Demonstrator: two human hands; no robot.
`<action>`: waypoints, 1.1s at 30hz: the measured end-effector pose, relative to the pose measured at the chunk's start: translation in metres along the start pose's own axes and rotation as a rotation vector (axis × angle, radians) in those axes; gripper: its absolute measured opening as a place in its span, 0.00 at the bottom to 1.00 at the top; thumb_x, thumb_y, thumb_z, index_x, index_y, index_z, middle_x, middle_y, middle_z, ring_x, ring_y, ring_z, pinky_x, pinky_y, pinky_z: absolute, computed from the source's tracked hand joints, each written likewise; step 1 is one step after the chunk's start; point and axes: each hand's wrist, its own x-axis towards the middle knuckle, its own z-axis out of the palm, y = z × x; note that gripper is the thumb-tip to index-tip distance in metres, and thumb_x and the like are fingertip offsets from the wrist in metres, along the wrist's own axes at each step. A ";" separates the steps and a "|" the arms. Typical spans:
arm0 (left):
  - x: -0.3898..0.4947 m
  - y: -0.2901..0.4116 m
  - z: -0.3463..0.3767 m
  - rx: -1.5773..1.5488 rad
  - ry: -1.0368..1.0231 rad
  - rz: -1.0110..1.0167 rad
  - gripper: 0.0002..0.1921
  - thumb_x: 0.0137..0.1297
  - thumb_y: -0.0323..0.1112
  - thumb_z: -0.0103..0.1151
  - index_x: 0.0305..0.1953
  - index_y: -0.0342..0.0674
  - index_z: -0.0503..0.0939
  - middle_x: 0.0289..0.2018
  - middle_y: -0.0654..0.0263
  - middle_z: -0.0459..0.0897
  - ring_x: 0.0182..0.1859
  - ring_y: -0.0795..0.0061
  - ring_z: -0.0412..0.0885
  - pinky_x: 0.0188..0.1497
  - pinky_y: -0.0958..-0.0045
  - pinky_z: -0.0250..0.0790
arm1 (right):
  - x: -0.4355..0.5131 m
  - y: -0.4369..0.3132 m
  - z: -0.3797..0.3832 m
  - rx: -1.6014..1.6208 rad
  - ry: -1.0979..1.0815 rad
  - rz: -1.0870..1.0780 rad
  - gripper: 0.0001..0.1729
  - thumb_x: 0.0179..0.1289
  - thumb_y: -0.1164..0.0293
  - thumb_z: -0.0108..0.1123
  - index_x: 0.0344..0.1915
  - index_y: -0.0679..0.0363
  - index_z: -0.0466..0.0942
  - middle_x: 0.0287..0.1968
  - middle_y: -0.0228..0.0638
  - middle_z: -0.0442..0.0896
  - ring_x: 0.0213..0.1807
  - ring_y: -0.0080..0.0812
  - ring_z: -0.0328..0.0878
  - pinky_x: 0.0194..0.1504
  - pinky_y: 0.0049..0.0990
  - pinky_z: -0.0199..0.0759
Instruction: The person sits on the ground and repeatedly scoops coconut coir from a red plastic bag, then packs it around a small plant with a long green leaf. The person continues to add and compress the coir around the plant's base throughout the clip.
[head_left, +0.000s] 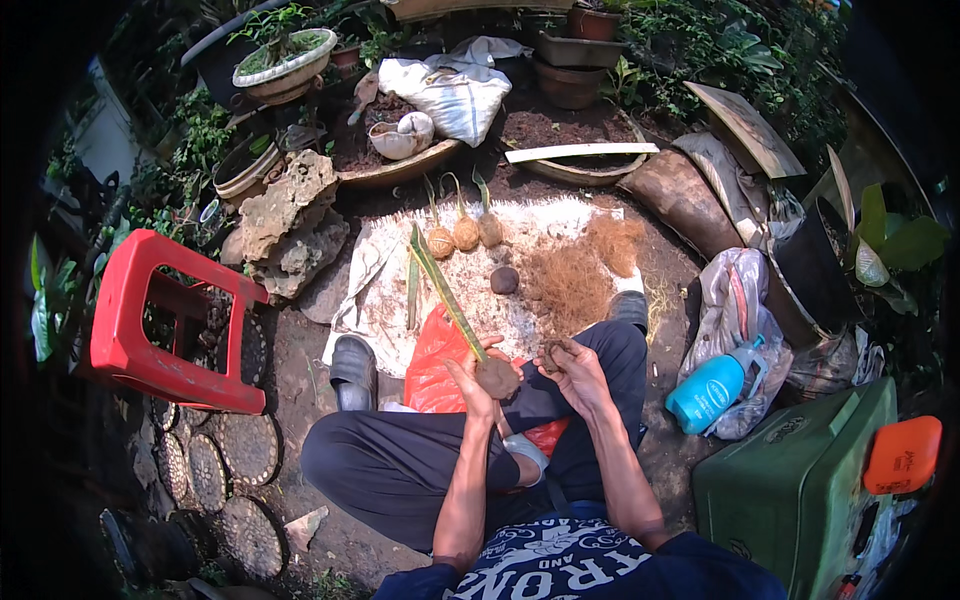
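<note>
My left hand (478, 379) cups a ball of soil (497, 379) from which a long green leaf (446, 289) with yellow edges rises, tilted up and left. In my right hand (580, 379) a small clump of soil (556, 355) is pinched between the fingers, just right of the ball and apart from it. Ahead, a dark round soil ball (504, 280) rests on a white woven sack (382, 292), beside loose brown fibre (574, 281). Several fibre-wrapped balls with leaves, one of them a wrapped ball (466, 233), stand at its far side. A cut leaf piece (412, 292) lies left.
A red plastic bag (435, 360) lies under my hands. At left are a red plastic stool (176, 322) and a rough rock (289, 202). A blue spray bottle (709, 390) and a green plastic box (795, 480) are at right. Wide planters (405, 169) stand beyond the sack.
</note>
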 end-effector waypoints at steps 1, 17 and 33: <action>0.001 0.000 -0.001 -0.092 0.027 -0.037 0.51 0.63 0.79 0.21 0.52 0.30 0.74 0.27 0.61 0.77 0.27 0.63 0.80 0.32 0.63 0.77 | 0.000 0.001 0.000 0.032 -0.020 0.015 0.16 0.72 0.73 0.54 0.54 0.72 0.71 0.48 0.47 0.81 0.46 0.34 0.84 0.47 0.29 0.84; 0.001 -0.007 -0.005 -0.001 -0.046 0.053 0.45 0.65 0.77 0.23 0.46 0.36 0.71 0.24 0.57 0.77 0.26 0.61 0.80 0.31 0.61 0.76 | -0.019 -0.039 0.042 -0.629 -0.022 -0.021 0.21 0.75 0.71 0.48 0.63 0.69 0.69 0.57 0.38 0.79 0.56 0.29 0.78 0.57 0.26 0.73; -0.014 -0.008 0.010 0.575 0.125 0.466 0.46 0.67 0.73 0.31 0.60 0.27 0.65 0.46 0.52 0.77 0.38 0.64 0.83 0.37 0.67 0.75 | -0.037 -0.044 0.084 -1.235 -0.109 -0.158 0.23 0.64 0.76 0.57 0.59 0.70 0.71 0.51 0.58 0.79 0.52 0.43 0.82 0.52 0.31 0.73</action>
